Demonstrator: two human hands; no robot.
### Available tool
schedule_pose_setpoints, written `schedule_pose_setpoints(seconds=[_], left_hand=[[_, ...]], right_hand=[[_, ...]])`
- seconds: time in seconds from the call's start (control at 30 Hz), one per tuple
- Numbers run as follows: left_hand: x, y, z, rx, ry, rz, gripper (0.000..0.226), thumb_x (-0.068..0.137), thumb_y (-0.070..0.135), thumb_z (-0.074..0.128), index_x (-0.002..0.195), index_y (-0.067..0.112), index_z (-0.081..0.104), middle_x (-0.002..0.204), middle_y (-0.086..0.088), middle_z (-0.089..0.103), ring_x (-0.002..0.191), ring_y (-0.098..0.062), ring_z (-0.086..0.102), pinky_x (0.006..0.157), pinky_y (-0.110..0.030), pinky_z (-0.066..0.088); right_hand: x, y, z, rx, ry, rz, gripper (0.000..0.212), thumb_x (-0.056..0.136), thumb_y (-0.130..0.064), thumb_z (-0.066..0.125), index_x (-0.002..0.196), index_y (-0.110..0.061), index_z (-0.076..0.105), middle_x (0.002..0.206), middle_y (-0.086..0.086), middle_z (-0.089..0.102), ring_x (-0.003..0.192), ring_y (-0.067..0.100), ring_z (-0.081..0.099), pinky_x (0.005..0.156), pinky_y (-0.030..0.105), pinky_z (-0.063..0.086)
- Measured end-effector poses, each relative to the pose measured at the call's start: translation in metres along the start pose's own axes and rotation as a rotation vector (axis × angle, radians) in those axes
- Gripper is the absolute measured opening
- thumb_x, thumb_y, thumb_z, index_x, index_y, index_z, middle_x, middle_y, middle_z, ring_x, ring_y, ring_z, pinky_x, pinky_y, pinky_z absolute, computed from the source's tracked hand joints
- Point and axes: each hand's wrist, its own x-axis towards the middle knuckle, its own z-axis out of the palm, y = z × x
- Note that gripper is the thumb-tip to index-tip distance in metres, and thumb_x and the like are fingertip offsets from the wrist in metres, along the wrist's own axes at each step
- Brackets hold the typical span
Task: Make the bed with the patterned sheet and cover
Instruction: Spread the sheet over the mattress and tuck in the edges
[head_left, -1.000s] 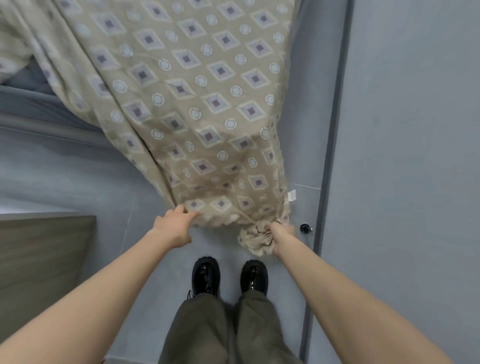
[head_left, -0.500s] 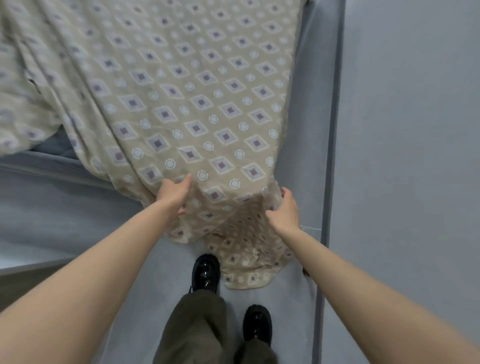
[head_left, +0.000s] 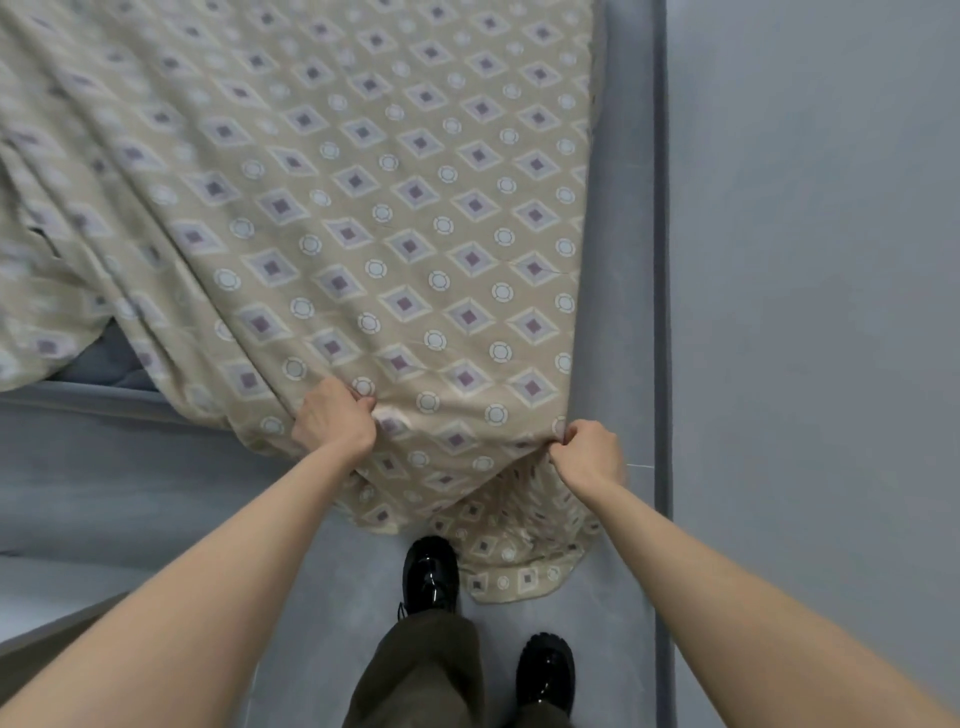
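A beige patterned sheet (head_left: 363, 218) with purple diamonds and pale circles lies spread over the bed, its near corner hanging down to the floor by my feet. My left hand (head_left: 332, 418) grips a fold of the sheet at the bed's near edge. My right hand (head_left: 589, 452) pinches the sheet's edge near the bed's right corner. A patch of blue-grey mattress (head_left: 104, 364) shows at the left, where the sheet is bunched and wrinkled.
A grey wall (head_left: 810, 312) with a darker skirting strip (head_left: 661, 260) runs close along the bed's right side. My two black shoes (head_left: 430, 577) stand on the narrow grey floor (head_left: 322, 597). A wooden furniture edge (head_left: 31, 639) sits at the lower left.
Both hands have risen from near the floor to the bed's edge, pulling the sheet up and flatter across the bed. I have stepped closer, and my right foot has moved back.
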Motion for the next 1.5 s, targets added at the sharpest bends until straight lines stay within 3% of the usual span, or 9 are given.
schedule_pose_setpoints(seconds=[0.17,0.5,0.67,0.87,1.07,1.17,1.27,1.4,1.5], left_hand=[[-0.002,0.001,-0.006,0.069,-0.039,0.055,0.028,0.095,0.026,0.052,0.106,0.004,0.065,0.112,-0.017,0.063,0.107,-0.036,0.058,0.087,-0.04,0.046],[-0.003,-0.022,-0.05,0.206,-0.001,0.09,0.029,0.096,0.015,0.044,0.123,0.003,0.048,0.12,-0.021,0.056,0.112,-0.039,0.054,0.087,-0.044,0.044],[-0.003,-0.033,-0.052,0.295,-0.029,0.098,0.032,0.094,0.017,0.048,0.123,0.005,0.049,0.123,-0.02,0.055,0.115,-0.039,0.052,0.088,-0.044,0.043],[0.0,-0.031,-0.028,0.231,-0.121,0.11,0.026,0.096,0.021,0.049,0.115,0.004,0.055,0.12,-0.021,0.058,0.113,-0.039,0.053,0.086,-0.041,0.044],[0.011,-0.04,-0.022,0.09,-0.09,0.109,0.029,0.096,0.024,0.048,0.115,0.004,0.052,0.121,-0.021,0.057,0.114,-0.039,0.051,0.09,-0.042,0.043],[0.01,-0.053,-0.015,-0.114,-0.087,0.11,0.03,0.091,0.031,0.052,0.105,0.005,0.049,0.114,-0.018,0.058,0.106,-0.036,0.054,0.084,-0.04,0.043],[-0.002,-0.068,-0.004,-0.294,-0.107,0.018,0.062,0.076,0.045,0.069,0.115,0.004,0.044,0.122,-0.015,0.052,0.107,-0.033,0.053,0.084,-0.038,0.046],[-0.006,-0.088,0.013,-0.34,-0.336,-0.152,0.102,0.064,0.037,0.084,0.139,0.001,0.024,0.142,-0.016,0.035,0.123,-0.032,0.046,0.087,-0.042,0.052],[0.003,-0.093,0.023,-0.334,-0.476,-0.067,0.09,0.054,0.048,0.087,0.127,0.008,0.051,0.123,-0.007,0.06,0.112,-0.026,0.057,0.086,-0.04,0.051]], right_hand=[[-0.011,-0.003,-0.01,-0.114,0.034,-0.047,0.012,0.088,-0.019,0.054,0.093,-0.015,0.065,0.099,0.009,0.067,0.094,0.031,0.062,0.069,0.03,0.043],[-0.041,-0.024,-0.016,-0.228,0.088,-0.229,0.018,0.091,-0.025,0.057,0.097,-0.015,0.07,0.099,0.009,0.069,0.096,0.028,0.064,0.077,0.034,0.049],[-0.045,-0.034,-0.008,-0.388,0.062,-0.249,0.019,0.089,-0.016,0.057,0.105,-0.012,0.066,0.106,0.008,0.066,0.1,0.028,0.062,0.073,0.03,0.044],[-0.036,-0.025,-0.007,-0.528,0.081,-0.234,0.02,0.089,-0.003,0.05,0.102,-0.012,0.062,0.106,0.008,0.064,0.1,0.028,0.061,0.071,0.03,0.038],[-0.02,-0.012,0.002,-0.445,-0.056,-0.307,0.024,0.09,-0.021,0.049,0.108,-0.015,0.065,0.11,0.009,0.065,0.103,0.03,0.06,0.077,0.032,0.042],[-0.016,-0.002,0.006,-0.321,-0.164,-0.226,0.03,0.087,-0.024,0.051,0.113,-0.016,0.064,0.115,0.008,0.064,0.107,0.03,0.057,0.084,0.035,0.046],[-0.017,0.004,0.013,-0.1,-0.154,-0.065,0.044,0.082,-0.025,0.06,0.122,-0.011,0.052,0.12,0.012,0.06,0.11,0.032,0.056,0.09,0.042,0.05],[-0.015,0.003,0.027,0.164,-0.245,0.135,0.093,0.075,-0.029,0.079,0.143,0.002,0.023,0.141,0.016,0.044,0.127,0.033,0.046,0.102,0.041,0.043],[-0.01,-0.003,0.04,0.319,-0.396,0.19,0.098,0.069,-0.034,0.084,0.142,0.005,0.03,0.144,0.015,0.042,0.132,0.032,0.041,0.106,0.038,0.037]])
